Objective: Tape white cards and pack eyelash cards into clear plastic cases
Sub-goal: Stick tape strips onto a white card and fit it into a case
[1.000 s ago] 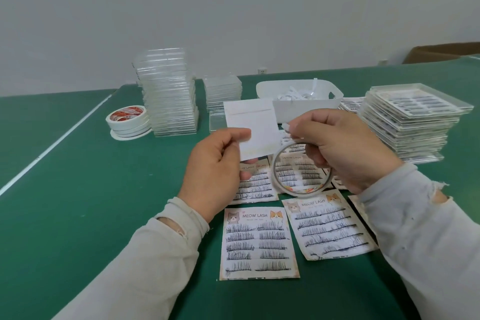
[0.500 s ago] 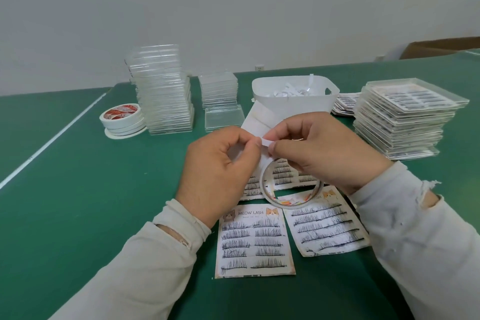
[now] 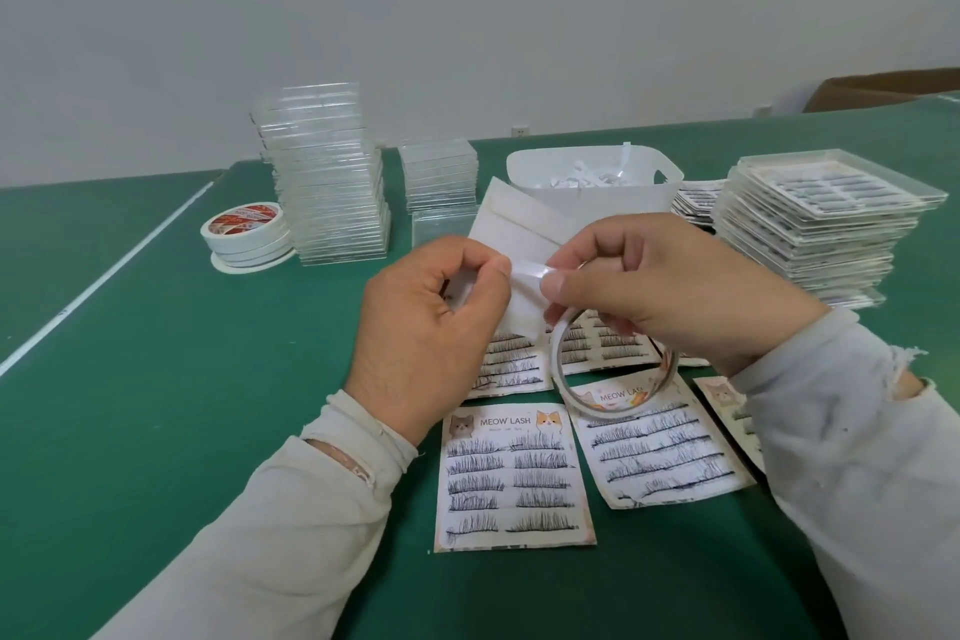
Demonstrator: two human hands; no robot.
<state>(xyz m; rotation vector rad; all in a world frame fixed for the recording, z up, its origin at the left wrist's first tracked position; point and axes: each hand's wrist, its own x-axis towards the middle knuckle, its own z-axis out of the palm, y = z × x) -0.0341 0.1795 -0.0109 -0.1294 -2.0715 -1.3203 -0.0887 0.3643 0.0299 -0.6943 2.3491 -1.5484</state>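
Observation:
My left hand [image 3: 421, 327] pinches a white card [image 3: 519, 244] held tilted above the table, with a strip of tape along its upper edge. My right hand [image 3: 654, 291] pinches the free end of clear tape [image 3: 530, 271] stretched across to the left thumb. A thin tape roll [image 3: 566, 379] hangs from the right hand's fingers. Eyelash cards printed MEOW LASH [image 3: 514, 476] lie flat on the green table [image 3: 156, 431] below both hands. Empty clear plastic cases [image 3: 327, 182] stand in a tall stack at the back left.
A shorter case stack [image 3: 439, 172] and a single case [image 3: 441, 224] sit behind the card. A white bin [image 3: 597, 192] holds paper strips. Packed cases [image 3: 815, 229] are piled at right. Spare tape rolls [image 3: 247, 237] lie at left. A cardboard box [image 3: 883, 91] sits far right.
The hands came together in front of the card. The right hand has since drawn a short length of tape out from the left thumb, and the card has tilted.

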